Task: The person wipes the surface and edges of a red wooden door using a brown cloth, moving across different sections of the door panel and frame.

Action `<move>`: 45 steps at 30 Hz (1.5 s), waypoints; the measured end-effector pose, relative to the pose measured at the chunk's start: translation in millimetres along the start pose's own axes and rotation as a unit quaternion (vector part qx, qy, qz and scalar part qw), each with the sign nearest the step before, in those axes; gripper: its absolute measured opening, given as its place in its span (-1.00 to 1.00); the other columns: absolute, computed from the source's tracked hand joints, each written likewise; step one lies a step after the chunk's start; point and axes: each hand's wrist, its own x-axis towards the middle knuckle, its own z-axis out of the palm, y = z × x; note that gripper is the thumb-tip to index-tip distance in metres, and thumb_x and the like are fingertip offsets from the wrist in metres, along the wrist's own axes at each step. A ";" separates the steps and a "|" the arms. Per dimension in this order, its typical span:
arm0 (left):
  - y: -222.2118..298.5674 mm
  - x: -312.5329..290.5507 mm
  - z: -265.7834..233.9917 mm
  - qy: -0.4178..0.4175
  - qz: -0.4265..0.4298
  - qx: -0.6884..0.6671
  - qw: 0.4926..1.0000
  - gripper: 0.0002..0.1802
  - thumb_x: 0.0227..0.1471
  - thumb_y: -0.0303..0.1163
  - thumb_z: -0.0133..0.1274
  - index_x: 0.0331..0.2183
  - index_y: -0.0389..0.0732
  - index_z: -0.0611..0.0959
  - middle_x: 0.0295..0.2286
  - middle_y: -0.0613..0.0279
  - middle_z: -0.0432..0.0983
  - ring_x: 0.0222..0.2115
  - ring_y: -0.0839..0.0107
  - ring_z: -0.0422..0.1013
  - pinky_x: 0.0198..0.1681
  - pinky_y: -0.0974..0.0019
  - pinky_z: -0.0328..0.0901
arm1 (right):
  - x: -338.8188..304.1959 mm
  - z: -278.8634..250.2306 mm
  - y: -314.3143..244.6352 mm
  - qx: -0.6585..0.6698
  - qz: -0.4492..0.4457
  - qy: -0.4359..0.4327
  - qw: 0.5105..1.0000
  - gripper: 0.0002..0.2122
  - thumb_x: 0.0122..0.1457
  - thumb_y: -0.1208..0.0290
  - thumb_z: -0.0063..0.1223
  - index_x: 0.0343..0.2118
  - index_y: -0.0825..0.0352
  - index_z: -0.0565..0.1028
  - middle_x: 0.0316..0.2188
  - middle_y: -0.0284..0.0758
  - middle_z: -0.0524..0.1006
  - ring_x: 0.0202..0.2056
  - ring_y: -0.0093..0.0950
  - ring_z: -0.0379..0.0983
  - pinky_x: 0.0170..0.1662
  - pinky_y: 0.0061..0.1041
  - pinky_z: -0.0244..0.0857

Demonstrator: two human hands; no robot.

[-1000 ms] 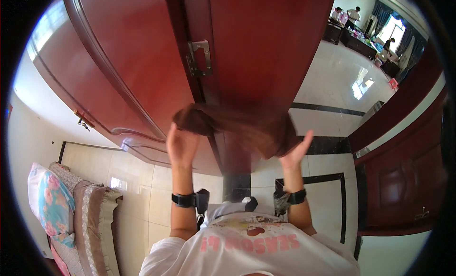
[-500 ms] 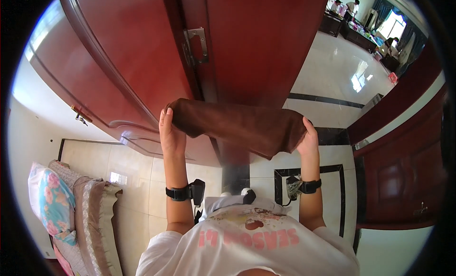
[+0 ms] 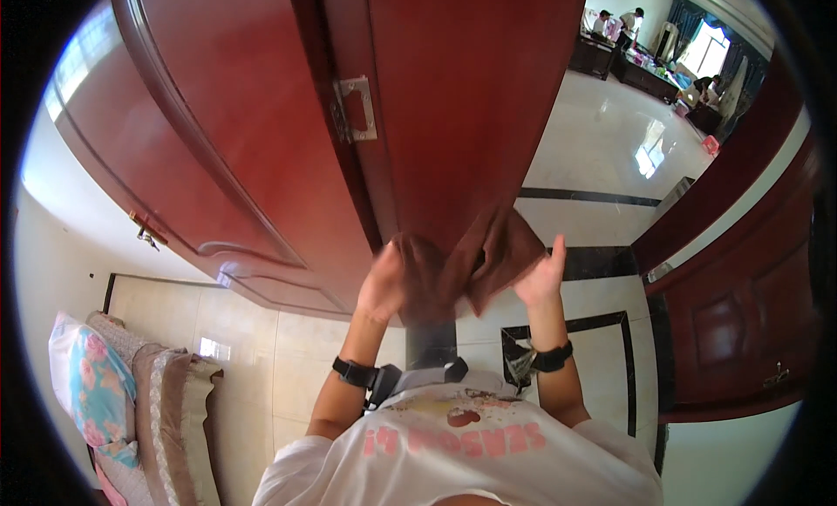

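Note:
A dark brown cloth (image 3: 497, 253), bunched and folded, hangs between my two hands in front of the door frame. My left hand (image 3: 382, 286) is closed on its left end, partly smeared by motion. At the cloth's right end is my right hand (image 3: 542, 281), thumb standing up and apart. The right fingers are mostly hidden behind the fabric, which they seem to hold. The middle of the cloth is blurred.
An open red-brown door (image 3: 227, 114) stands at the left, beside a frame with a metal strike plate (image 3: 356, 109). A bed with a floral pillow (image 3: 100, 384) lies lower left. Another dark red door (image 3: 732, 332) is at right. Several people work in the far room.
My hands have come closer together, the left one moving right and a little down. The cloth, stretched out wide before, is now bunched between them.

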 end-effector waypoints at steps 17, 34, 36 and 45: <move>15.6 2.7 28.5 -0.006 0.046 0.887 0.460 -0.51 -0.07 -0.45 -0.08 -0.04 -0.29 0.26 -0.08 0.11 0.24 0.00 0.35 0.10 0.05 0.42 0.01 | -19.6 -19.6 0.7 0.223 -0.116 -0.270 0.929 -0.25 -0.03 -0.08 -0.08 0.09 0.45 0.09 0.06 -0.12 0.19 0.06 -0.30 0.14 0.12 -0.34 0.01; 29.7 49.6 109.8 -0.066 -0.131 0.967 0.207 -0.35 -0.21 -0.29 0.08 0.00 -0.12 0.33 -0.21 0.01 0.42 -0.19 0.26 0.37 -0.15 0.29 0.28 | -1.4 22.3 52.7 -0.380 -0.105 0.070 0.916 -0.35 -0.05 0.04 0.05 0.04 0.36 0.17 0.03 -0.20 0.25 0.02 -0.37 0.18 0.08 -0.38 0.07; 38.2 42.0 99.2 -0.050 -0.083 0.947 0.305 -0.42 -0.16 -0.32 0.05 -0.02 -0.14 0.35 -0.23 0.07 0.43 -0.23 0.32 0.38 -0.18 0.34 0.28 | 7.4 -6.1 42.3 -0.454 -0.151 0.079 0.874 -0.46 -0.04 0.17 0.07 -0.02 0.34 0.23 -0.02 -0.24 0.30 -0.01 -0.39 0.22 0.05 -0.39 0.12; 18.8 46.7 29.9 -0.002 0.036 0.729 0.684 -0.63 -0.01 -0.42 -0.05 -0.10 -0.23 0.42 -0.26 0.31 0.43 -0.28 0.54 0.37 -0.23 0.51 0.29 | 32.2 -4.3 3.5 -0.533 -0.228 0.050 0.813 -0.76 0.13 0.45 -0.13 -0.15 0.43 0.33 -0.13 -0.27 0.40 -0.17 -0.46 0.34 -0.09 -0.58 0.21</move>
